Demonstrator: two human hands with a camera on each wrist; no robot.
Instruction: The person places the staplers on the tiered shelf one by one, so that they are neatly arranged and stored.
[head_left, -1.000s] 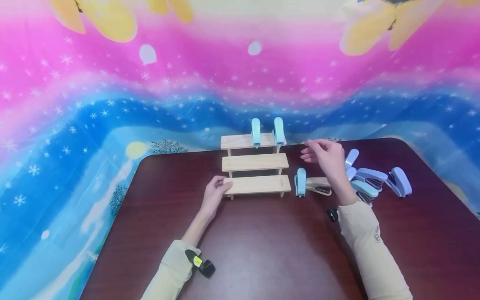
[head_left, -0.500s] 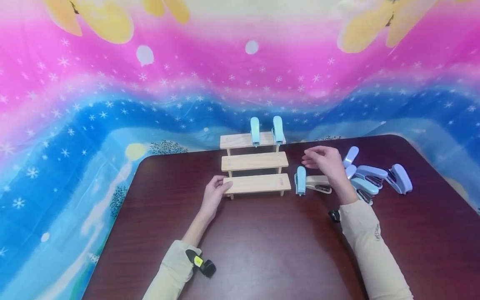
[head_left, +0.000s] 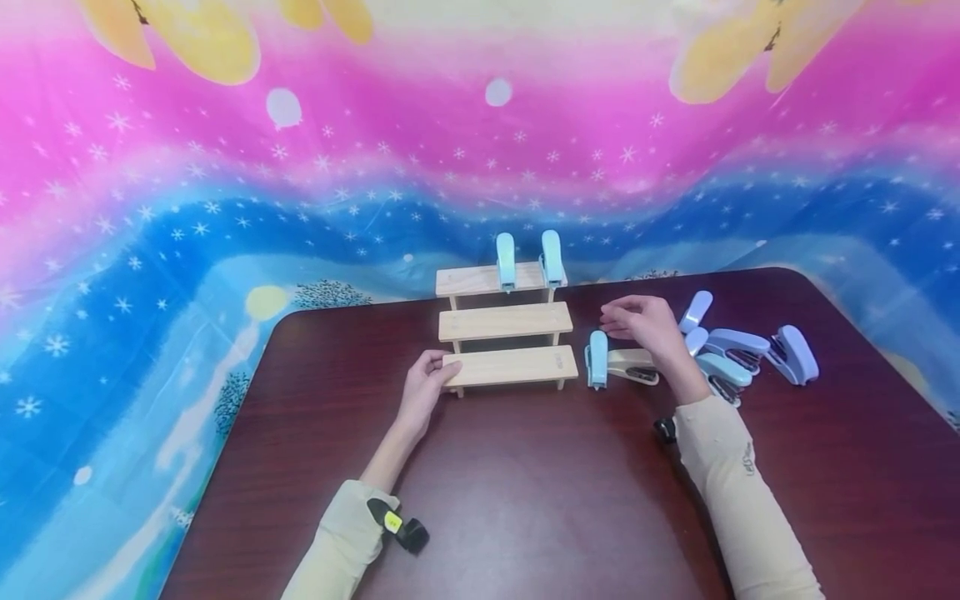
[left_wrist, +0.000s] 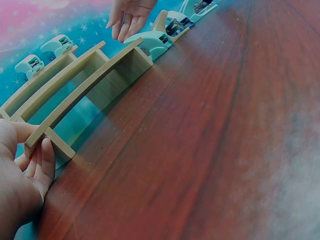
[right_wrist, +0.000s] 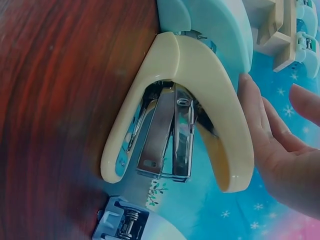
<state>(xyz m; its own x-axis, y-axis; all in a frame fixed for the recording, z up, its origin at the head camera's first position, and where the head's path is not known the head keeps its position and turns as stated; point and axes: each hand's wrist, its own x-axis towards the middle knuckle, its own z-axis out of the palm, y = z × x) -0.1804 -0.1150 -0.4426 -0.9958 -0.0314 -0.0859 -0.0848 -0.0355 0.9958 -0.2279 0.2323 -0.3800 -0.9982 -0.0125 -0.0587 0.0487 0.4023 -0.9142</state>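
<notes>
The cream-coloured plastic stapler (head_left: 633,366) lies on its side on the dark red-brown wooden desk (head_left: 525,500), just right of the three-step pale wooden stand (head_left: 508,325), with a light blue stapler (head_left: 597,358) standing upright against its left end. The right hand (head_left: 641,323) hovers just above the cream stapler, fingers loosely spread and pointing down, holding nothing; in the right wrist view its fingertips (right_wrist: 250,95) lie right beside the cream shell, though contact cannot be told. The left hand (head_left: 426,385) holds the left end of the stand's lowest step, thumb on top and fingers curled beneath the board. Two more light blue staplers (head_left: 528,257) stand upright on the right part of the top step. To the right of the right hand lies a loose cluster of pale blue staplers (head_left: 738,350), touching one another. Behind the desk hangs a pink and blue starry cloth (head_left: 225,183).
</notes>
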